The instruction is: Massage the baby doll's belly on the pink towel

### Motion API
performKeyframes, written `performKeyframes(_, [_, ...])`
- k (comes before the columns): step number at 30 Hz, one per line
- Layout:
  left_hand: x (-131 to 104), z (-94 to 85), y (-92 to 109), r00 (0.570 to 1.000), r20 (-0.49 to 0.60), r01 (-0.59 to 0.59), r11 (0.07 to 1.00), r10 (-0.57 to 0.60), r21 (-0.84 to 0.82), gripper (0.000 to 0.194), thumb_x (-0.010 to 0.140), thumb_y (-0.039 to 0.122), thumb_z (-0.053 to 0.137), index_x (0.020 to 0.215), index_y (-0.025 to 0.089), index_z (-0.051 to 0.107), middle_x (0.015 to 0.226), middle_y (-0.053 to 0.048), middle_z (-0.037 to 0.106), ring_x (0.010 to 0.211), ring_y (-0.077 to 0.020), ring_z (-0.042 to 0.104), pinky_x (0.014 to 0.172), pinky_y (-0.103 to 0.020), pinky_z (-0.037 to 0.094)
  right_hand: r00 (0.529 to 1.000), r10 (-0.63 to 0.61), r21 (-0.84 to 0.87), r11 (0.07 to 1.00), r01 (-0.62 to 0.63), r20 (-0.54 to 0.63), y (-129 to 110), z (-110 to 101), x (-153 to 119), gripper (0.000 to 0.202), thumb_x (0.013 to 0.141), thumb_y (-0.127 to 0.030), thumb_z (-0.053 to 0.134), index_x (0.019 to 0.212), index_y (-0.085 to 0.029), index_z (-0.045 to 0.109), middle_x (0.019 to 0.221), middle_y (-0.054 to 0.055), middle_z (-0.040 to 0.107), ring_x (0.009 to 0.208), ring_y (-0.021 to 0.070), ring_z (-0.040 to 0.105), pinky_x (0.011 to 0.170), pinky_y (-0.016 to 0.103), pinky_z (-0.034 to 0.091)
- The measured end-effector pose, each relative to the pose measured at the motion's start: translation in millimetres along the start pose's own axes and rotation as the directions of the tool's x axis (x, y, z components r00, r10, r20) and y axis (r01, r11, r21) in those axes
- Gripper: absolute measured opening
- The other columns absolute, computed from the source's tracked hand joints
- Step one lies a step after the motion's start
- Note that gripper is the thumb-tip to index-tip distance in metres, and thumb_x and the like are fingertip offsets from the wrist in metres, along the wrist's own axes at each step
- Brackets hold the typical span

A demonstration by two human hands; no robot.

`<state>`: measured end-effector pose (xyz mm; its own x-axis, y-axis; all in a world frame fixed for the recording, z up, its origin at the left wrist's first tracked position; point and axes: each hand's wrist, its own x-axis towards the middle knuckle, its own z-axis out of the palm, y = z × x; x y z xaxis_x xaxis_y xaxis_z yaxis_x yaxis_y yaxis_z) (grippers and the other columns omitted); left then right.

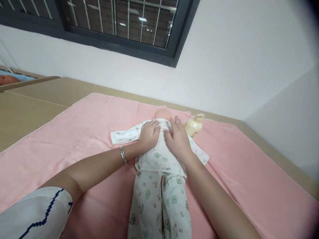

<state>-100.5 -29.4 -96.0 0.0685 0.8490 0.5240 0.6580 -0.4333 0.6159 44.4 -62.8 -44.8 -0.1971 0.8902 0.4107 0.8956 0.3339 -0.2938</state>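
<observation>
A doll (163, 114) lies on its back on a pink cloth, its head toward the wall. It wears a white printed top (159, 157) and matching trousers (148, 199), with both sleeves spread outward. My left hand (149, 135) rests flat on the left side of the chest, fingers extended over the fabric. On the right side of the chest lies my right hand (178, 137), its fingers stretched toward the shoulder and the thumb apart. Neither hand grips anything. Just right of my right hand stands a cream pump bottle (193, 126), partly hidden.
The pink cloth (94, 132) covers much of a wooden table (32, 113). Behind it rises a white wall (224, 66) with a dark-framed barred window (119, 39). At the far left edge, something reddish (8, 79) lies on blue material.
</observation>
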Motion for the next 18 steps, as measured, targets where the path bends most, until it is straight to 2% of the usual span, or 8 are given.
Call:
performKeyframes(2, [-0.2, -0.4, 0.4, 1.000, -0.004, -0.001, 1.000, 0.001, -0.002, 0.039, 0.100, 0.028, 0.034, 0.121, 0.017, 0.064, 0.132, -0.008, 0.066, 0.126, -0.0222, 0.057, 0.113, -0.041, 0.040, 0.995, 0.005, 0.001, 1.000, -0.005, -0.102, -2.4, -5.4, -0.9, 0.060, 0.095, -0.031, 0.039, 0.152, -0.012, 0.032, 0.164, 0.015, 0.019, 0.151, 0.0308, 0.017, 0.120, 0.053, 0.023])
performKeyframes(4, [-0.3, -0.3, 0.7, 1.000, -0.010, -0.009, 1.000, 0.009, -0.010, 0.039, 0.100, 0.028, 0.034, 0.121, 0.016, 0.065, 0.131, -0.009, 0.066, 0.126, -0.0223, 0.057, 0.113, -0.040, 0.040, 0.991, 0.016, -0.010, 1.000, -0.018, -0.135, -4.6, -7.2, -1.9, 0.060, 0.096, -0.031, 0.037, 0.153, -0.013, 0.030, 0.165, 0.014, 0.017, 0.152, 0.0303, 0.014, 0.120, 0.054, 0.021])
performKeyframes(7, [-0.1, 1.0, 0.1, 1.000, -0.019, -0.013, 0.999, 0.012, -0.043, 0.039, 0.099, 0.027, 0.035, 0.119, 0.015, 0.065, 0.130, -0.010, 0.067, 0.124, -0.0228, 0.058, 0.112, -0.041, 0.041, 0.998, 0.002, -0.031, 1.000, 0.000, 0.069, -4.5, -3.9, -2.0, 0.056, 0.098, -0.034, 0.034, 0.150, -0.011, 0.037, 0.160, 0.017, 0.030, 0.150, 0.0328, 0.020, 0.119, 0.056, 0.023])
performKeyframes(9, [0.1, 1.8, -1.2, 0.999, -0.033, -0.011, 0.997, 0.009, -0.076, 0.038, 0.098, 0.026, 0.036, 0.118, 0.014, 0.066, 0.128, -0.011, 0.068, 0.123, -0.0241, 0.059, 0.111, -0.043, 0.041, 0.975, -0.030, -0.016, 0.999, 0.034, 0.219, -2.7, -3.3, -0.6, 0.054, 0.099, -0.037, 0.032, 0.145, -0.011, 0.045, 0.154, 0.018, 0.040, 0.147, 0.0332, 0.029, 0.118, 0.055, 0.026])
performKeyframes(10, [0.2, 1.6, -1.9, 0.999, -0.042, -0.012, 0.995, 0.008, -0.096, 0.037, 0.098, 0.026, 0.038, 0.117, 0.014, 0.067, 0.127, -0.011, 0.068, 0.122, -0.0250, 0.059, 0.111, -0.044, 0.041, 0.969, -0.043, 0.000, 0.999, 0.045, 0.242, -1.7, -5.1, 0.5, 0.053, 0.099, -0.037, 0.033, 0.143, -0.012, 0.047, 0.152, 0.018, 0.044, 0.146, 0.0327, 0.032, 0.117, 0.054, 0.028])
performKeyframes(14, [0.1, -4.6, 2.4, 0.995, -0.080, -0.072, 0.970, 0.055, -0.233, 0.032, 0.096, 0.027, 0.043, 0.110, 0.017, 0.069, 0.125, -0.012, 0.069, 0.121, -0.0254, 0.059, 0.111, -0.046, 0.041, 0.999, -0.015, 0.028, 1.000, 0.014, 0.042, 3.1, -28.3, 6.0, 0.053, 0.095, -0.034, 0.041, 0.143, -0.012, 0.048, 0.153, 0.017, 0.042, 0.146, 0.0322, 0.033, 0.117, 0.052, 0.031])
performKeyframes(16, [1.4, -9.1, 13.8, 0.991, -0.088, -0.128, 0.924, 0.103, -0.360, 0.029, 0.094, 0.028, 0.046, 0.108, 0.019, 0.070, 0.129, -0.011, 0.067, 0.125, -0.0237, 0.057, 0.113, -0.044, 0.039, 0.995, 0.017, -0.011, 1.000, -0.018, -0.100, 8.1, -44.7, 8.3, 0.057, 0.093, -0.032, 0.042, 0.145, -0.009, 0.045, 0.157, 0.017, 0.036, 0.148, 0.0322, 0.028, 0.119, 0.052, 0.028])
performKeyframes(18, [5.9, -11.3, 32.6, 0.993, -0.050, -0.115, 0.836, 0.105, -0.537, 0.026, 0.092, 0.029, 0.051, 0.107, 0.021, 0.070, 0.133, -0.010, 0.064, 0.130, -0.0226, 0.053, 0.116, -0.042, 0.036, 0.975, 0.035, -0.076, 0.996, -0.053, -0.219, 16.7, -59.2, 10.2, 0.060, 0.092, -0.030, 0.041, 0.146, -0.006, 0.042, 0.158, 0.018, 0.032, 0.150, 0.0316, 0.023, 0.120, 0.053, 0.026])
